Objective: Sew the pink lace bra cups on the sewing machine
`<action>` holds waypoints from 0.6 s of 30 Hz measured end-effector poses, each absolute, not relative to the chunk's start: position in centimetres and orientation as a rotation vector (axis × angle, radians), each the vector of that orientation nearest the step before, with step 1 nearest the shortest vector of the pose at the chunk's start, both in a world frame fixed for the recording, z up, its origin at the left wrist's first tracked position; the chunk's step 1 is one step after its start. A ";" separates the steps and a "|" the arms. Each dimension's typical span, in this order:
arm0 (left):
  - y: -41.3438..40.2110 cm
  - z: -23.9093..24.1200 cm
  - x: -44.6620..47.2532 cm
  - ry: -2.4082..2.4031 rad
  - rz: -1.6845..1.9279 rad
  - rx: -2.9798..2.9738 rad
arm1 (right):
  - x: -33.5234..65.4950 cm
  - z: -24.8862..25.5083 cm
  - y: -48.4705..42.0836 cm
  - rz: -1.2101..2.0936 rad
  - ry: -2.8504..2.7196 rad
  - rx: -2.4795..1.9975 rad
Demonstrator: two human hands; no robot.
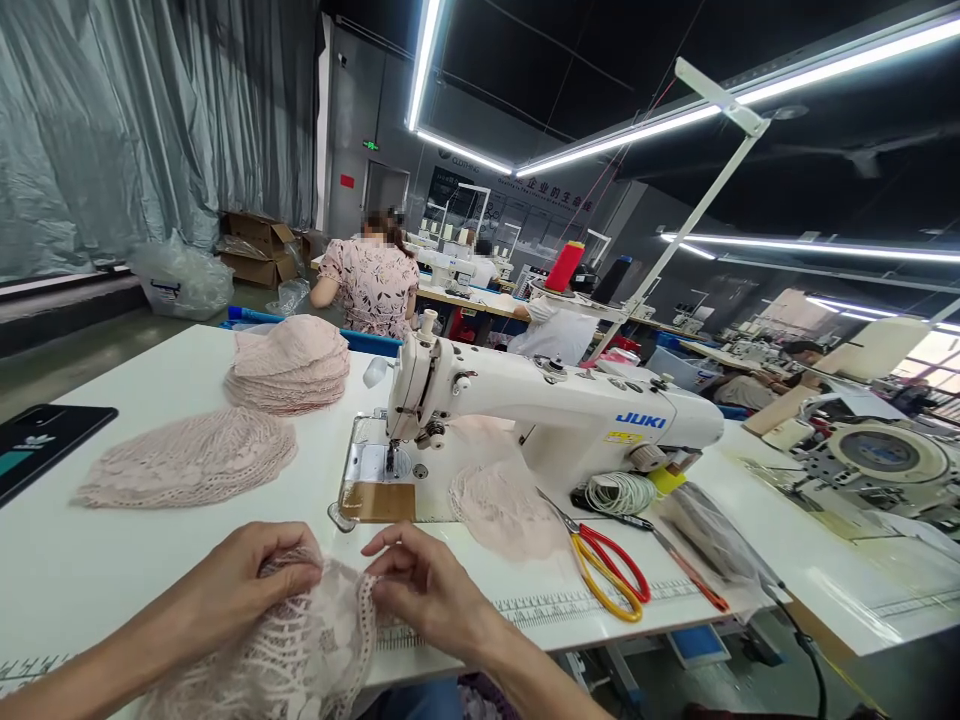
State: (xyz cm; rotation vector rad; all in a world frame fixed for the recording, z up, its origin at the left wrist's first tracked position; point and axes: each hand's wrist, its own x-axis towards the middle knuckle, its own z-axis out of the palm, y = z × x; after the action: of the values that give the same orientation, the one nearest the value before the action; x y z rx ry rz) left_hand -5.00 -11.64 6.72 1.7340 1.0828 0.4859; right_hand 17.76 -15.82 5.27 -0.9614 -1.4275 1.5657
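Observation:
Between my two hands, at the front edge of the white table, hangs a piece of pale pink lace fabric [300, 640]. My left hand [259, 575] pinches its upper part between thumb and fingers. On the lace's right-hand trimmed border, my right hand [420, 590] closes thumb and fingertips. Just beyond the hands stands a white JUKI sewing machine [555, 400], its needle and presser foot [391, 457] over the metal plate. Flat lace pieces [195, 455] lie to the left, with a taller stack of pink lace cups [289, 365] behind them.
Scissors with red and yellow handles [609, 570] lie right of a lace piece [510, 505] under the machine arm. A phone [45, 445] rests at the left. Coiled white cord [619, 493] sits by the machine base. A person in a floral top [371, 285] sits ahead.

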 end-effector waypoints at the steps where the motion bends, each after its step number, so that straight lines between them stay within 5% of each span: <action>1: -11.7 6.8 -5.0 1.083 0.481 1.730 | 17.9 5.3 -15.9 1.577 -1.443 -0.953; 18: -12.9 8.2 -4.4 1.072 0.468 1.794 | 17.7 6.7 -17.2 1.279 -1.797 -0.910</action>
State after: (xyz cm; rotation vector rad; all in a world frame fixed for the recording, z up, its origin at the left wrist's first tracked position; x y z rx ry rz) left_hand -4.43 -12.92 8.21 1.7936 1.0723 0.4677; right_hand 17.73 -17.17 6.75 -0.9102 -1.7966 1.2785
